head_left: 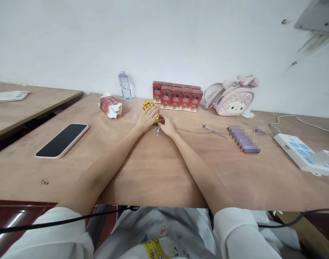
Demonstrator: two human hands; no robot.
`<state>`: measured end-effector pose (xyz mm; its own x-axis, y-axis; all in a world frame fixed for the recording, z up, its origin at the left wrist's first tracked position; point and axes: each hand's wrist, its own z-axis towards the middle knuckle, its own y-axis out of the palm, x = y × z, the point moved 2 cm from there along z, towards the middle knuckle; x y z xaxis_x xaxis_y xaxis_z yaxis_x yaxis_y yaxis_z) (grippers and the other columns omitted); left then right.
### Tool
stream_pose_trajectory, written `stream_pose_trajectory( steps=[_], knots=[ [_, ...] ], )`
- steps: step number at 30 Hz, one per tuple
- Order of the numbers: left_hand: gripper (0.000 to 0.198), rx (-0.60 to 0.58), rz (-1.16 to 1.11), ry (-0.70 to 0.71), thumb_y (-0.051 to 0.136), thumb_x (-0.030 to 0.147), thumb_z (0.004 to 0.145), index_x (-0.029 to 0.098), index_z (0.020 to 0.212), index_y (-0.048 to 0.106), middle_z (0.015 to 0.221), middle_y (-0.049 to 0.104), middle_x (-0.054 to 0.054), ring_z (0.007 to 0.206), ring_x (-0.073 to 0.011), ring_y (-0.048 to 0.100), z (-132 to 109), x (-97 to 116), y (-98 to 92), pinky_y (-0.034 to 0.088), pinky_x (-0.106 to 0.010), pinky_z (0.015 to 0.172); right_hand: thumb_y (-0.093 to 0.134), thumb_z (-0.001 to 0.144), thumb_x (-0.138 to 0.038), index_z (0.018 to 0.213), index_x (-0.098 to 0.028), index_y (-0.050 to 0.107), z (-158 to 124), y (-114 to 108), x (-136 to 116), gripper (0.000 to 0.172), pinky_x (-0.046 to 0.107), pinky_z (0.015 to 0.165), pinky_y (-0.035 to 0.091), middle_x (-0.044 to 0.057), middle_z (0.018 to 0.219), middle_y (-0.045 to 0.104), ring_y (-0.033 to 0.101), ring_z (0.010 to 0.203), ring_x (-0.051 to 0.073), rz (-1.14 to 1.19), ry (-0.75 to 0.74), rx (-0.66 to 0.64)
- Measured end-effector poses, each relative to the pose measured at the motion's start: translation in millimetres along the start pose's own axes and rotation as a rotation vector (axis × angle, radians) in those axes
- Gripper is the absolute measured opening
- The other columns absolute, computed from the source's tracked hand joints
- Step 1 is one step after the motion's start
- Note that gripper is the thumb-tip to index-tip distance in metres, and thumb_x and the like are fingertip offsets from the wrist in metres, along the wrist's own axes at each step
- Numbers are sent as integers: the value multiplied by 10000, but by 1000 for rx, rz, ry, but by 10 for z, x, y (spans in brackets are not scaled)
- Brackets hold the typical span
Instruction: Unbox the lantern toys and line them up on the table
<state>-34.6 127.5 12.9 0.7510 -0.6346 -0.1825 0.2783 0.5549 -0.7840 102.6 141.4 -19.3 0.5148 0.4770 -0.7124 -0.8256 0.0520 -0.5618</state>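
Observation:
Both my arms reach forward across the wooden table [159, 172]. My left hand [147, 118] curls over a small shiny gold toy [148, 105], fingers closed on it. My right hand [167, 125] meets it from the right, its fingers pinched against the same gold piece. Several tiny silver bits [157, 130], perhaps screws, lie on the table just below the hands.
A row of red boxes [177, 96] stands against the wall, with an opened red box [109, 105] and a water bottle [125, 85] to the left. A phone [62, 140] lies at left. A screwdriver [214, 131], pink bag [231, 96] and power strip [302, 153] lie at right.

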Motion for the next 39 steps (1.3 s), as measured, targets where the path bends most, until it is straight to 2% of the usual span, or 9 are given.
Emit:
stream_pose_trajectory(
  steps=[3,7,13,17,20,24,30,35,39],
  knots=[
    [323,-26,16,-24,352,170,955,191,1127,625,1390,496,-119,1353,-251,378,-19,1,10,296,-509,1101,579,767,-175,1124,-168,592,-8,-6,7,358,390,972,437,94,1077,602,578,989,205,-57,47,42],
    [299,-60,20,-49,406,180,947,251,1127,634,1405,483,-102,1339,-257,400,-45,5,31,316,-536,1055,564,767,-154,1075,-173,626,-20,-9,0,314,434,999,403,95,1006,601,532,1068,255,-147,69,49],
    [368,-93,-19,10,381,128,935,229,1226,583,1435,444,-82,1375,-220,347,-23,0,76,270,-496,1111,532,743,-106,1027,-155,612,-25,-15,-18,299,461,1019,370,111,1014,592,509,1091,278,-147,100,28],
    [402,-98,-10,43,383,110,919,201,1275,548,1461,401,-81,1393,-212,311,-5,4,78,241,-487,1141,576,713,-120,1090,-164,553,-52,-61,-65,380,431,1026,369,103,1107,540,484,1129,251,-58,126,106],
    [426,-93,1,35,390,98,907,198,1296,531,1473,378,-78,1399,-214,297,-10,9,68,229,-493,1149,610,718,-149,1011,-172,568,-104,-123,-138,297,386,1006,393,80,1085,520,501,1093,218,6,79,133],
    [385,-59,14,-7,389,128,917,189,1255,564,1474,377,-85,1395,-236,304,-29,1,59,225,-504,1148,666,709,-150,784,-204,621,-221,-194,-224,104,372,1031,370,32,1017,509,508,1073,186,58,-85,51],
    [346,-20,0,-54,403,140,909,180,1192,599,1465,389,-114,1398,-247,295,-41,-44,67,251,-522,1128,728,659,-130,682,-217,674,-379,-218,-232,105,409,1033,357,34,1095,524,483,1087,203,-45,-219,-162],
    [337,9,4,-87,389,145,912,177,1168,606,1454,412,-110,1394,-253,303,-36,-64,69,236,-515,1137,722,666,-126,634,-203,667,-387,-221,-234,100,409,1012,378,44,1114,537,488,1074,210,-78,-247,-178],
    [329,-16,25,-75,391,143,914,161,1168,599,1457,406,-121,1400,-260,287,-32,-78,89,237,-514,1135,716,668,-122,607,-195,664,-386,-222,-241,108,416,1000,376,42,1120,561,496,1048,212,-103,-262,-184]
  ],
)
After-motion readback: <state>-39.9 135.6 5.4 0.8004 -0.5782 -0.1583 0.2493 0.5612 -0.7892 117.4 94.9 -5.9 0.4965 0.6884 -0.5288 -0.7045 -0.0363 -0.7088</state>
